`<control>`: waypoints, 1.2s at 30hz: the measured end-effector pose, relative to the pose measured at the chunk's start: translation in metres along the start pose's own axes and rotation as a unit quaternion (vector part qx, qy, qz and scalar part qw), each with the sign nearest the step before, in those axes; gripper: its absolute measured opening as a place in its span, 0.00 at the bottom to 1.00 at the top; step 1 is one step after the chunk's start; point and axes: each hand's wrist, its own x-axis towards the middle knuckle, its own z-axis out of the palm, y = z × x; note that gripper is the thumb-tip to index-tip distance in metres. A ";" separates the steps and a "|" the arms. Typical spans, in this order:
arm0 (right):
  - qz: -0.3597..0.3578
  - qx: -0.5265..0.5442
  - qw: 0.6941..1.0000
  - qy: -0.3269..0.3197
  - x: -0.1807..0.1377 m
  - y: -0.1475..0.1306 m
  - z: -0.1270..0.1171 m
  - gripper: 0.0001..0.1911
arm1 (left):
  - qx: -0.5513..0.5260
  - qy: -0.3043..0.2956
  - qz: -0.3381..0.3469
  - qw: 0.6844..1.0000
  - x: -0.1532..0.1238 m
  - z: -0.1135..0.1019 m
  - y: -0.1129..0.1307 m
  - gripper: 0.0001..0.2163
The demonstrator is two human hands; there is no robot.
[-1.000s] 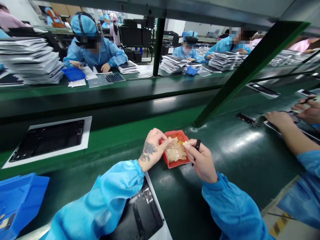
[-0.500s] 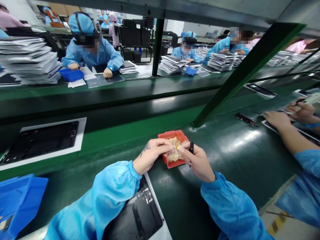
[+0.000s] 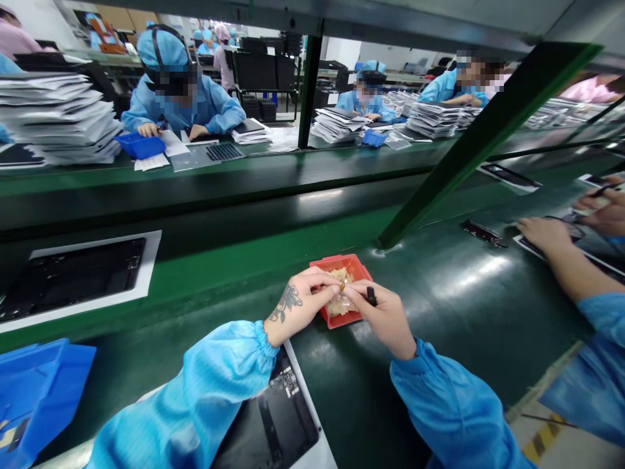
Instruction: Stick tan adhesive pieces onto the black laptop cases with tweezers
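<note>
Over a small red tray [image 3: 362, 266], my left hand [image 3: 303, 301] and my right hand [image 3: 387, 318] meet at the fingertips. Both pinch a tiny gold-coloured piece [image 3: 342, 285], too small to name. Crumpled tan scraps [image 3: 336, 306] lie in the tray below the fingers. My right hand wears a black band on one finger. Under my left forearm, partly hidden by the sleeve, is a black device panel [image 3: 288, 420] with small circuit parts, resting on a white sheet.
Another black panel [image 3: 83, 273] lies on white paper at left, above a blue bin [image 3: 58, 384]. A green post [image 3: 469, 156] slants up from the bench. At right, a co-worker's hands [image 3: 549, 236] work near a dark strip [image 3: 483, 233]. People sit opposite beside paper stacks [image 3: 73, 117].
My left hand has turned slightly, showing more of its back, and my right fingers have closed in on the gold piece. The co-worker's far hand at right has shifted.
</note>
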 end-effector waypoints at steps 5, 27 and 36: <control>0.025 0.011 0.999 -0.016 0.001 -0.002 -0.001 0.09 | -0.012 -0.018 -0.002 1.000 -0.001 -0.002 0.002 0.06; 0.150 0.112 0.982 0.018 0.008 -0.028 0.010 0.23 | -0.117 0.139 -0.229 0.956 -0.112 -0.103 0.039 0.13; -0.102 0.192 0.949 -0.228 -0.037 -0.116 0.074 0.11 | -0.229 0.178 -0.205 0.935 -0.179 -0.109 0.077 0.12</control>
